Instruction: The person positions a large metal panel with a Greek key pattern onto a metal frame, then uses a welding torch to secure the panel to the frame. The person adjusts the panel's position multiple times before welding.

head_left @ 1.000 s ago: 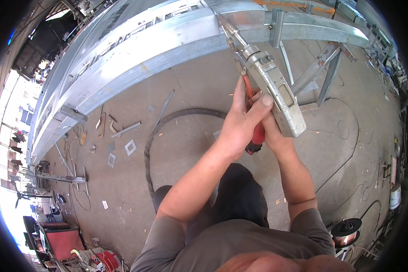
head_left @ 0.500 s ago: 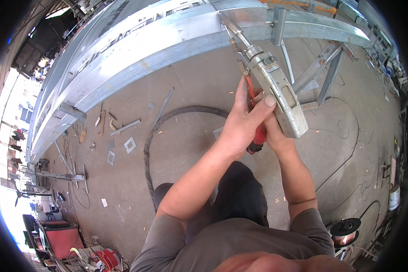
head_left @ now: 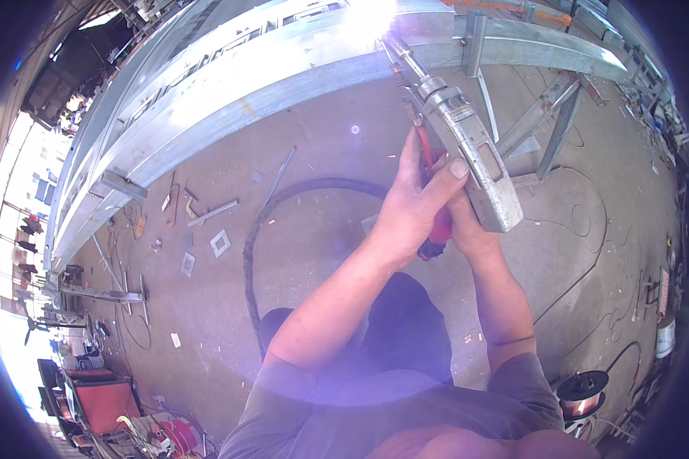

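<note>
My left hand [head_left: 410, 205] and my right hand [head_left: 471, 229] close together round a handheld welding gun [head_left: 478, 161] with a silver metal body. Its slim nozzle slants up and away to a long galvanized steel frame [head_left: 260, 99]. A blinding white flare [head_left: 369, 21] burns at the tip and hides the spot being welded. Under my left thumb runs a thin red-orange tube [head_left: 424, 145] beside the nozzle. Below my hands, part of a red and black grip [head_left: 436, 233] shows; most of my right fingers are hidden behind the gun.
A thick dark hose [head_left: 249, 260] curves over the concrete floor on the left. Square metal plates [head_left: 220, 244] and offcuts lie beyond it. To the right are an angled steel stand [head_left: 559, 126], loose cables and a spool of copper-coloured wire [head_left: 582, 394].
A bright welding arc has lit at the gun's tip, throwing a violet haze over the view. My hands and the gun hold almost the same position.
</note>
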